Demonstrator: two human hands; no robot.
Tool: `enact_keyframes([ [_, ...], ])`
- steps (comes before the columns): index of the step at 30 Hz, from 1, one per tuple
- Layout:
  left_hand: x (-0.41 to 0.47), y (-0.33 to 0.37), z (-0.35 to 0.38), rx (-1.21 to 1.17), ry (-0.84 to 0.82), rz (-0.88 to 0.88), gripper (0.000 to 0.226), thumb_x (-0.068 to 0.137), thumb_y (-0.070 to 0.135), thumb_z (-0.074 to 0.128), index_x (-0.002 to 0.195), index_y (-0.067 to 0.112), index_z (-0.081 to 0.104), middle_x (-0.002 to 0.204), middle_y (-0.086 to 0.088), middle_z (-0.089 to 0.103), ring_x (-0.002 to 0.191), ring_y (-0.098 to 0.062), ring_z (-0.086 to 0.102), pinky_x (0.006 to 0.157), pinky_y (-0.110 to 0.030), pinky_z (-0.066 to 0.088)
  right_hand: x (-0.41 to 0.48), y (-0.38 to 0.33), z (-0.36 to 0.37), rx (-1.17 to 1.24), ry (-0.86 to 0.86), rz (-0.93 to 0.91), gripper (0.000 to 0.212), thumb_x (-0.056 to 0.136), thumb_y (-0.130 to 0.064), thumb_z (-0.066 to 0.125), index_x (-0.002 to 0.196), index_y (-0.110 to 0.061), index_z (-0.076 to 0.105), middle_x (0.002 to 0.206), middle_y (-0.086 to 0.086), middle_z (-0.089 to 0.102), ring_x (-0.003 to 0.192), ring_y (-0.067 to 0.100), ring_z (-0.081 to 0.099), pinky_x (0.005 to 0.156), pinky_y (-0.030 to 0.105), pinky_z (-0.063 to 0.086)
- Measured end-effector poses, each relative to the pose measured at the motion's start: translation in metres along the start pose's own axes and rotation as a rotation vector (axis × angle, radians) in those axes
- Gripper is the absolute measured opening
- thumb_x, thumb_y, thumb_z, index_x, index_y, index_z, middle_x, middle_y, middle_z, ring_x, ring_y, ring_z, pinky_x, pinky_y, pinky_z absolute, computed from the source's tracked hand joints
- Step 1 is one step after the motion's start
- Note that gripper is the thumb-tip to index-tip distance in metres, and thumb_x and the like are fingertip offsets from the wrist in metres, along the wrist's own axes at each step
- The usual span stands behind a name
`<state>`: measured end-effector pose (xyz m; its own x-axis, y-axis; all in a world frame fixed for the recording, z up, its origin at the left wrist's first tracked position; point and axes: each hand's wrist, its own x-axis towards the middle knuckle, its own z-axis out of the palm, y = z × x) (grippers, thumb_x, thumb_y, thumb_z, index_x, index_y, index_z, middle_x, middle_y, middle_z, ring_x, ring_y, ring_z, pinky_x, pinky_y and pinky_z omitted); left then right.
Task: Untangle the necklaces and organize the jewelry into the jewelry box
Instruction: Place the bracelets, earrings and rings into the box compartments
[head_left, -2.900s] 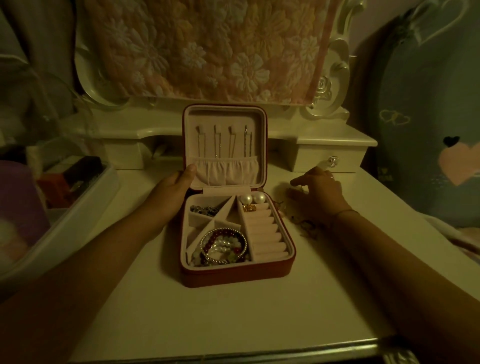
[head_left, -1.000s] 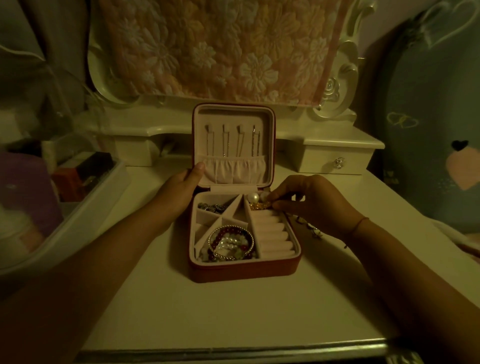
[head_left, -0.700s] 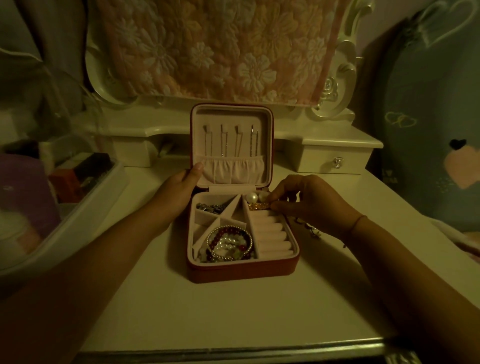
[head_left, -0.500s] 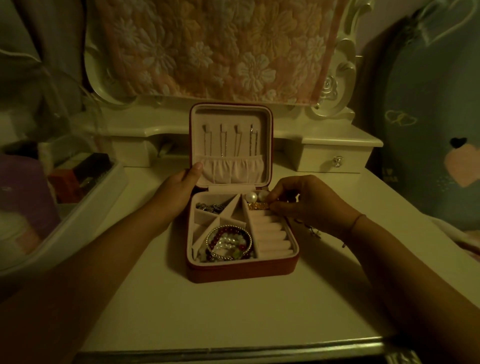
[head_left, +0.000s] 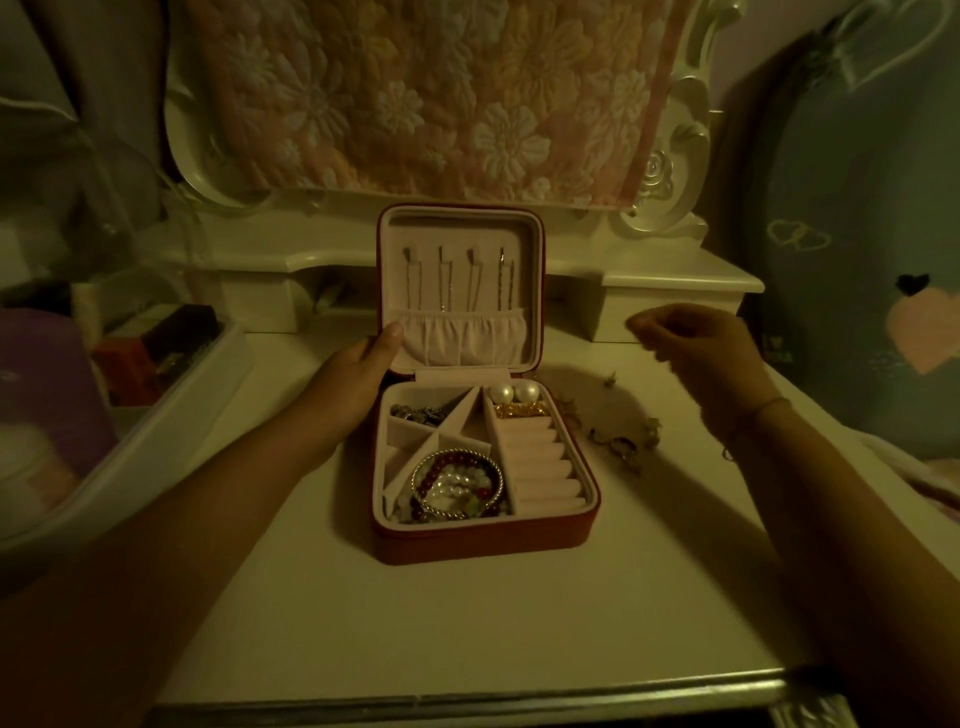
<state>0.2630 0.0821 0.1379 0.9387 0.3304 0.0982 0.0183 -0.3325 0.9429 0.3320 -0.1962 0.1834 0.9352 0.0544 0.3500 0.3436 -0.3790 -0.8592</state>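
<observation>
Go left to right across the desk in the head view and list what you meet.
White plastic bin → left hand, gripping the lid edge → red jewelry box → loose tangled jewelry lying on the desk → right hand, held above the desk.

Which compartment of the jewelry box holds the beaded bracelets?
The large front-left compartment: the bracelets fill it. The rear-left compartment holds only small dark pieces; the two triangles between look empty.
</observation>
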Motion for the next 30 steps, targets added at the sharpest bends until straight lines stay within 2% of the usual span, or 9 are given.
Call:
enact_keyframes([
  [2, 0.001, -0.001, 0.000, 0.001, 0.002, -0.001, 0.041, 0.096, 0.055, 0.032, 0.113, 0.029, 0.059, 0.110, 0.000, 0.067, 0.102, -0.018, 0.061, 0.091, -0.037, 0.046, 0.009, 0.015, -0.004, -0.103, 0.076, 0.037, 0.016, 0.090, -0.020, 0.058, 0.102, -0.013, 0.066, 0.083, -0.010, 0.061, 0.074, 0.002, 0.053, 0.065, 0.014, 0.040],
  [7, 0.000, 0.000, 0.000, -0.015, -0.007, -0.002, 0.041, 0.096, 0.054, 0.032, 0.114, 0.029, 0.058, 0.108, 0.002, 0.067, 0.100, -0.016, 0.061, 0.087, -0.034, 0.045, 0.019, 0.041, 0.002, -0.371, -0.012, 0.019, 0.021, 0.089, -0.018, 0.060, 0.108, -0.015, 0.066, 0.107, 0.004, 0.065, 0.091, 0.011, 0.054, 0.086, 0.027, 0.045],
  [11, -0.001, 0.001, 0.001, -0.016, 0.001, -0.001, 0.038, 0.096, 0.053, 0.031, 0.112, 0.031, 0.058, 0.104, 0.005, 0.065, 0.097, -0.012, 0.060, 0.082, -0.032, 0.043, 0.020, 0.048, 0.013, -0.572, -0.171, -0.036, 0.030, 0.091, -0.015, 0.056, 0.121, -0.018, 0.061, 0.118, 0.008, 0.059, 0.100, 0.018, 0.054, 0.081, 0.023, 0.040],
  [15, -0.001, 0.000, 0.000, -0.024, 0.004, -0.007, 0.043, 0.096, 0.053, 0.032, 0.118, 0.027, 0.058, 0.110, 0.004, 0.066, 0.101, -0.014, 0.060, 0.086, -0.032, 0.044, 0.020, 0.052, 0.023, -0.690, -0.183, -0.080, 0.027, 0.092, -0.017, 0.056, 0.117, -0.022, 0.064, 0.117, 0.007, 0.060, 0.103, 0.020, 0.056, 0.080, 0.023, 0.041],
  [18, -0.001, 0.000, 0.000, -0.025, 0.012, -0.010, 0.044, 0.097, 0.053, 0.032, 0.122, 0.025, 0.056, 0.112, 0.002, 0.065, 0.102, -0.014, 0.060, 0.083, -0.030, 0.044, 0.019, 0.051, 0.024, -0.689, -0.189, -0.082, 0.025, 0.092, -0.015, 0.055, 0.113, -0.017, 0.067, 0.116, 0.006, 0.063, 0.105, 0.022, 0.057, 0.086, 0.024, 0.041],
  [26, -0.001, 0.001, 0.000, -0.012, 0.005, -0.008, 0.044, 0.096, 0.053, 0.032, 0.117, 0.025, 0.058, 0.110, 0.000, 0.066, 0.102, -0.017, 0.061, 0.083, -0.032, 0.046, 0.014, 0.044, 0.023, -0.662, -0.155, -0.095, 0.018, 0.092, -0.014, 0.055, 0.103, -0.012, 0.068, 0.106, 0.008, 0.066, 0.097, 0.021, 0.059, 0.084, 0.026, 0.044],
  [28, -0.001, 0.001, 0.000, -0.015, 0.004, -0.009, 0.045, 0.096, 0.054, 0.032, 0.116, 0.025, 0.059, 0.110, 0.000, 0.067, 0.103, -0.018, 0.061, 0.089, -0.035, 0.046, 0.011, 0.037, 0.021, -0.590, -0.133, -0.144, 0.018, 0.092, -0.014, 0.055, 0.104, -0.010, 0.068, 0.105, 0.007, 0.067, 0.092, 0.015, 0.058, 0.080, 0.019, 0.042],
  [30, -0.002, 0.001, 0.000, -0.028, 0.002, -0.009, 0.044, 0.096, 0.054, 0.032, 0.114, 0.025, 0.060, 0.108, 0.000, 0.068, 0.101, -0.017, 0.062, 0.090, -0.036, 0.047, 0.004, 0.023, 0.021, -0.457, -0.140, -0.190, 0.017, 0.091, -0.017, 0.058, 0.102, -0.011, 0.068, 0.097, 0.002, 0.068, 0.081, 0.003, 0.057, 0.069, 0.009, 0.041],
])
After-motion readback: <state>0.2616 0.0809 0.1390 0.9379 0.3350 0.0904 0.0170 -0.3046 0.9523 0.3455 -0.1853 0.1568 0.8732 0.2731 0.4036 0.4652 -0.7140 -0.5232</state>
